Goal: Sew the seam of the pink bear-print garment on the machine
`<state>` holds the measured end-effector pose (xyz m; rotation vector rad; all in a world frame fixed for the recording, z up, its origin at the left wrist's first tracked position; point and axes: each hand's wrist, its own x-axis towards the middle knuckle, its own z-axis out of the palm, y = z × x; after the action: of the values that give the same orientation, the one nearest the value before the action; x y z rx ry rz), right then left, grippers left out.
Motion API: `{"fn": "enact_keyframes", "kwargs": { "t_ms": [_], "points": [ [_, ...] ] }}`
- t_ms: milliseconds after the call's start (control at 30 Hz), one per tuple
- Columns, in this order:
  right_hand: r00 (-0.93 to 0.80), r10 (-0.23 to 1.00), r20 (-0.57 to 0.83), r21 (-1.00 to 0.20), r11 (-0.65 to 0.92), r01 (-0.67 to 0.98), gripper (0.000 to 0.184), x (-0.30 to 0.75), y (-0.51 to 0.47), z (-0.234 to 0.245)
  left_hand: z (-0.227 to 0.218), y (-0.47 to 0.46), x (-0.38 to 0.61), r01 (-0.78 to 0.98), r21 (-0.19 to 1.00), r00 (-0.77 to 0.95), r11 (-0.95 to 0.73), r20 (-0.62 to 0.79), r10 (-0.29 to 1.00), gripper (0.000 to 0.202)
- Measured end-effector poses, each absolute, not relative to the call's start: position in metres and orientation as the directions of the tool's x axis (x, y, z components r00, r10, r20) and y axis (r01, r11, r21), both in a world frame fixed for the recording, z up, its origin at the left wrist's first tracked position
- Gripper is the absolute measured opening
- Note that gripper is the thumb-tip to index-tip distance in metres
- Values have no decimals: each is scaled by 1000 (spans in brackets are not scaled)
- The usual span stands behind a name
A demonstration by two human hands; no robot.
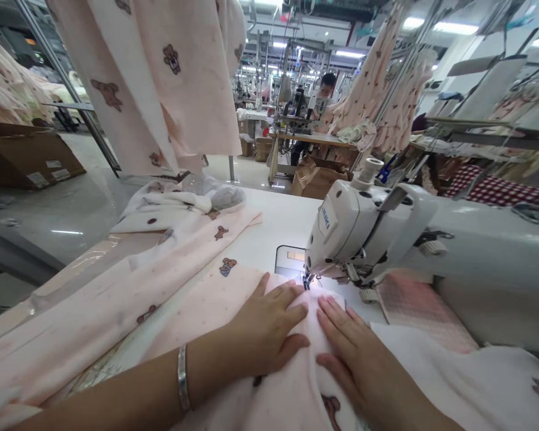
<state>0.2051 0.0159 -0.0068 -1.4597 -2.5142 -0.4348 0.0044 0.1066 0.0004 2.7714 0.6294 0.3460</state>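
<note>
I've got my left hand [276,326] palm-down, fingers loosely spread, and my right hand [350,344] flat too, fingers closer together; both rest on the pink cloth [291,395], neither gripping, right up at the sewing machine [377,230].

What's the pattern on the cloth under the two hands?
Little brown bears on pale pink cloth, best seen in the head view.

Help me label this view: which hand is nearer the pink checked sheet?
Right. The right hand lies on fabric, left of the sheet; the left hand is farther left.
</note>
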Motion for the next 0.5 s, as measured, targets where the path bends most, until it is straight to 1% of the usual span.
{"fn": "enact_keyframes", "kwargs": {
  "t_ms": [33, 100, 167, 233, 300, 433, 500],
  "points": [
    [-511, 809, 291, 196, 472, 859, 47, 206, 15, -8, 1, 106, 5, 388, 316, 876, -866, 166, 453, 38],
    [-525, 810, 262, 235, 474, 848, 48, 211, 17, -9, 3, 106, 6, 403, 313, 873, -860, 150, 463, 37],
    [-529, 811, 248, 240, 478, 845, 49, 217, 22, -9, 5, 108, 6, 422, 309, 868, -852, 132, 478, 38],
    [-522, 822, 229, 221, 478, 850, 50, 221, 26, -10, 6, 110, 7, 440, 302, 860, -846, 128, 493, 40],
    [-486, 845, 223, 150, 463, 874, 51, 223, 31, -12, 4, 114, 9, 441, 297, 857, -847, 140, 496, 41],
    [-352, 888, 294, -74, 389, 918, 47, 226, 40, -17, -3, 121, 14, 432, 324, 842, -842, 189, 504, 43],
    [-315, 892, 326, -121, 370, 921, 46, 227, 44, -19, -7, 125, 17, 444, 336, 819, -831, 225, 528, 49]
  ]
}}
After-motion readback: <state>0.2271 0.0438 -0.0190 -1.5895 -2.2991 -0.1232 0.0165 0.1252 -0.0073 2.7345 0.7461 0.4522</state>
